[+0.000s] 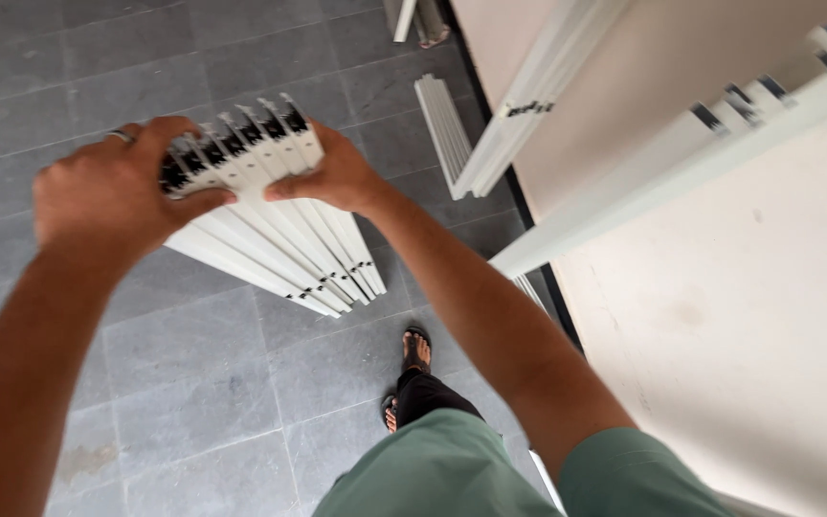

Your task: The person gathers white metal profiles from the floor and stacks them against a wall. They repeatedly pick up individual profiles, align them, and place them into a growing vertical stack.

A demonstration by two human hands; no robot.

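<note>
Fingers (205, 199) hide white profile bundle's (279, 239) top ends.

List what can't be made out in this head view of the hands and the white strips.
- Bundle of white strips: top ends partly covered by the left hand and right hand; exact count unclear.
- Leaning white strips: upper ends cut off by the frame's top and right edges.
- Left foot: mostly hidden by the trouser leg.
- Piece on the floor: cut off at the top.

Both hands (107, 191) (332, 177) in closed grip
</note>
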